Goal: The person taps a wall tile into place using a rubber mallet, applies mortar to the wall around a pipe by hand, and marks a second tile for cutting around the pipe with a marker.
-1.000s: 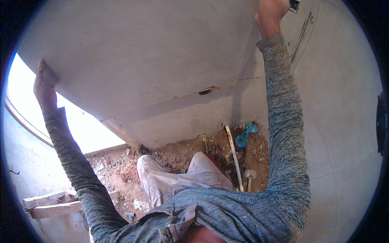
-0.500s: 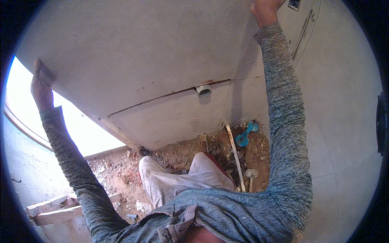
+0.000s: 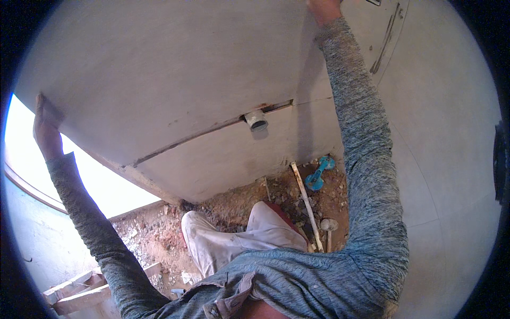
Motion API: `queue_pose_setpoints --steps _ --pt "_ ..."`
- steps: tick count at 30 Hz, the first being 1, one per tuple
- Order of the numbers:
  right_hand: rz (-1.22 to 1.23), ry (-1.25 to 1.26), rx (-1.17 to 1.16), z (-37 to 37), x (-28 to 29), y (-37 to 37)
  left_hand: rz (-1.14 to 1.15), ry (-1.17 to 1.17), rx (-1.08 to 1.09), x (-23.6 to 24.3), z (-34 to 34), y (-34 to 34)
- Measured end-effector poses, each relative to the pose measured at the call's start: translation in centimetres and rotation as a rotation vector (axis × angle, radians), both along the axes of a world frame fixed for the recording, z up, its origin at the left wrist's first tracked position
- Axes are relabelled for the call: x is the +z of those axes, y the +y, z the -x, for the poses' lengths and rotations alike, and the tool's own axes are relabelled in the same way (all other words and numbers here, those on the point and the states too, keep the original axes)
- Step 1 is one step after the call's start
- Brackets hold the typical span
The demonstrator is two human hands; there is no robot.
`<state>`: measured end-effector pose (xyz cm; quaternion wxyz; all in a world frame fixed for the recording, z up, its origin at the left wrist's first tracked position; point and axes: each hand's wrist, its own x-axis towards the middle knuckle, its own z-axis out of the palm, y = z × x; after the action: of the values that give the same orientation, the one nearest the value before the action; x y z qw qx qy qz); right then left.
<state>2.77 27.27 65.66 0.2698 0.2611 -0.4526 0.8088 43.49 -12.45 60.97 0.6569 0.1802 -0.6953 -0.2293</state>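
A large grey wall tile [image 3: 175, 58] spans the upper part of the view. My left hand [image 3: 47, 130] grips its left edge beside the bright opening, fingers lying against the face. Up at the top right, my right hand [image 3: 324, 9] is by the tile's right side, its fingers cut off by the picture's edge. Below this tile, a lower grey tile [image 3: 207, 165] stands against the wall, with a dark, uneven gap between the two. A short round pipe stub [image 3: 257, 122] sticks out at the gap.
On the rubble floor [image 3: 149, 234] lie a blue double suction-cup lifter [image 3: 320, 173] and a mallet with a pale head [image 3: 329, 225], near a long white pipe [image 3: 306, 204]. Wooden boards [image 3: 82, 297] are at lower left. A tiled wall [image 3: 446, 159] rises at right.
The gap between the upper and lower tiles has widened, mostly around the pipe stub. Both hands appear further left; the left one sits lower, the right one higher. The whole view has shifted slightly.
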Motion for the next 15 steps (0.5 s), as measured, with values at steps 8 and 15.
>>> queue_pose_setpoints --steps 8,15 --pt "-0.022 -0.043 -0.036 0.7 -0.1 -1.5 -0.260 0.086 -0.125 0.9 1.5 1.7" --pt "-0.040 -0.083 -0.059 1.9 0.8 -2.2 -0.150 0.019 -0.104 1.1 2.2 0.7"
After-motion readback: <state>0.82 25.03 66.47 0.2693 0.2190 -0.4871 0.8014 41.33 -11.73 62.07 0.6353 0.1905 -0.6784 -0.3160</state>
